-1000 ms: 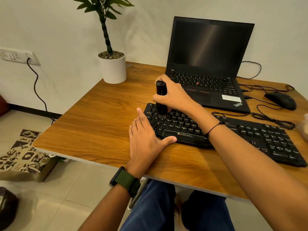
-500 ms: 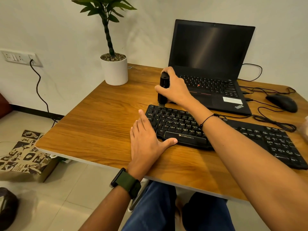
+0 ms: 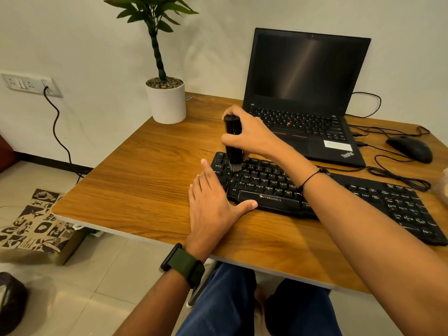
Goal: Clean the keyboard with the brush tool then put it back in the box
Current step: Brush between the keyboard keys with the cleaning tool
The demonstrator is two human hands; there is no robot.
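The right hand point(image 3: 252, 134) has its grip wrapped around the upright brush tool point(image 3: 233, 141), bristles on the keyboard point(image 3: 339, 197) at centre frame; the left hand point(image 3: 213, 207) lies flat, steadying it. Cleaning looks underway; no box is visible.

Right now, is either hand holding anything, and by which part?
The right hand grips the brush tool around its black body. The left hand holds nothing, resting flat beside the keyboard.
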